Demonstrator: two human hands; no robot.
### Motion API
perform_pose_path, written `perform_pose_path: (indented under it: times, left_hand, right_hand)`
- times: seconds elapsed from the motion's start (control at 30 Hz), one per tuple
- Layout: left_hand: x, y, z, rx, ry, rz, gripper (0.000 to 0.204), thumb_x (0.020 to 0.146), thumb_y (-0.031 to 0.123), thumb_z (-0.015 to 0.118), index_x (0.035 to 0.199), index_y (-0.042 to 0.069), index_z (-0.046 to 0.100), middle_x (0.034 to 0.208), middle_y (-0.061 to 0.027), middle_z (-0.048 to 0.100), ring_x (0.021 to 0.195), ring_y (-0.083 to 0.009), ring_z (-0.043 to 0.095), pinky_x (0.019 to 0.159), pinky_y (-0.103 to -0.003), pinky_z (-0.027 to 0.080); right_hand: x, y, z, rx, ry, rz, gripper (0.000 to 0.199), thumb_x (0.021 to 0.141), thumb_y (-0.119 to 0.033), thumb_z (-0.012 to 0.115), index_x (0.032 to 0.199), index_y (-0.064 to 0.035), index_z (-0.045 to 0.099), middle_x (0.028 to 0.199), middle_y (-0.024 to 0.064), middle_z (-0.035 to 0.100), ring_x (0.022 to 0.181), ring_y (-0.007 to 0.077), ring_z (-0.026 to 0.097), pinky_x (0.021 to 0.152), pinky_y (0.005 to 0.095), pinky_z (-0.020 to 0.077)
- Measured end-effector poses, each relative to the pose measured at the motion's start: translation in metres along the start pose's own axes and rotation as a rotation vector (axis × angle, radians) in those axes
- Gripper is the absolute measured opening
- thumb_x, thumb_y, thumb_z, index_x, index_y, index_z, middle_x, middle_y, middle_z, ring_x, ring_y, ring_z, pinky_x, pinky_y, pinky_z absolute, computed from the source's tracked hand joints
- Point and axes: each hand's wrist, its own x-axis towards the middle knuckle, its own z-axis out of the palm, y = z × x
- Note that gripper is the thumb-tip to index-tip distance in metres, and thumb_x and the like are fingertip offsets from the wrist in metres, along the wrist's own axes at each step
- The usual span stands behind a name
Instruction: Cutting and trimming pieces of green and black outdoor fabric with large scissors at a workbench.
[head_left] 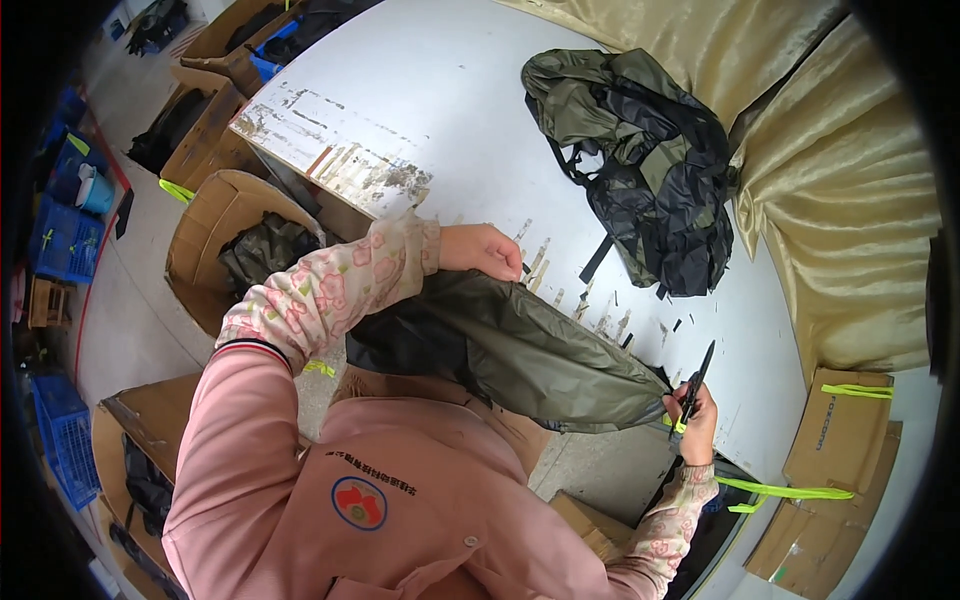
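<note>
An olive and black fabric piece [545, 350] is stretched between my two hands, along the near edge of the white table. My left hand [485, 252] is closed, pinching its upper left corner. Black scissors [697, 378] point upward in my right hand [700, 425], which also has its fingers at the fabric's right end. A bit of bright yellow-green shows by those fingers. Farther back on the table [440, 110] lies a crumpled camouflage fabric bag [650, 170] with black straps, apart from both hands.
Gold curtains [840, 230] hang along the right side. Cardboard boxes [225, 225] stand on the left, one with camouflage fabric inside. Blue crates [65, 240] line the far left. At lower right is a carton [840, 430] with yellow-green strips. Small dark scraps dot the worn tabletop.
</note>
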Motion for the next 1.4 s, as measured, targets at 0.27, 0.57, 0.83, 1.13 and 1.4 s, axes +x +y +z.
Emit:
perform_pose_path:
  times: [0.27, 0.57, 0.83, 1.13, 1.4]
  left_hand:
    - [-0.008, -0.028, 0.022, 0.274, 0.015, 0.079, 0.020, 0.078, 0.005, 0.073, 0.094, 0.003, 0.061, 0.078, 0.0017, 0.056, 0.071, -0.0054, 0.048, 0.070, -0.021, 0.042]
    - [-0.012, -0.004, 0.040, -0.020, 0.083, 0.106, 0.016, 0.081, 0.011, 0.069, 0.092, 0.003, 0.059, 0.085, 0.0015, 0.059, 0.080, -0.0045, 0.053, 0.073, -0.021, 0.043]
    - [-0.014, 0.018, 0.057, 0.002, 0.084, 0.125, 0.016, 0.082, 0.008, 0.068, 0.093, 0.002, 0.058, 0.086, 0.0014, 0.058, 0.080, -0.0050, 0.052, 0.074, -0.022, 0.043]
    - [-0.015, 0.026, 0.061, -0.021, 0.049, 0.121, 0.014, 0.082, 0.007, 0.066, 0.092, 0.002, 0.058, 0.085, 0.0017, 0.059, 0.078, -0.0051, 0.053, 0.074, -0.023, 0.043]
    - [-0.015, 0.027, 0.061, 0.003, 0.049, 0.112, 0.013, 0.082, 0.007, 0.066, 0.092, 0.003, 0.058, 0.084, 0.0025, 0.058, 0.077, -0.0044, 0.052, 0.072, -0.022, 0.043]
  right_hand:
    - [0.017, 0.024, 0.002, -0.009, -0.040, -0.026, 0.021, 0.079, 0.004, 0.066, 0.080, -0.0073, 0.048, 0.068, -0.0068, 0.046, 0.057, 0.0024, 0.040, 0.050, 0.0194, 0.0339]
    - [0.026, -0.059, 0.041, -0.838, 0.094, -0.578, 0.039, 0.064, -0.019, 0.079, 0.090, -0.0003, 0.057, 0.080, 0.0140, 0.058, 0.072, 0.0311, 0.056, 0.065, 0.0367, 0.0413]
    - [0.043, -0.108, 0.080, -0.854, -0.160, -0.710, 0.057, 0.054, -0.039, 0.084, 0.086, -0.0001, 0.057, 0.081, 0.0114, 0.058, 0.079, 0.0309, 0.056, 0.070, 0.0377, 0.0391]
    - [0.043, -0.113, 0.088, -0.816, -0.270, -0.682, 0.052, 0.056, -0.044, 0.083, 0.077, -0.0039, 0.056, 0.073, 0.0104, 0.058, 0.072, 0.0307, 0.057, 0.069, 0.0376, 0.0404]
    - [0.043, -0.107, 0.089, -0.746, -0.276, -0.656, 0.048, 0.058, -0.043, 0.083, 0.070, -0.0050, 0.056, 0.056, 0.0091, 0.053, 0.056, 0.0318, 0.055, 0.061, 0.0387, 0.0434]
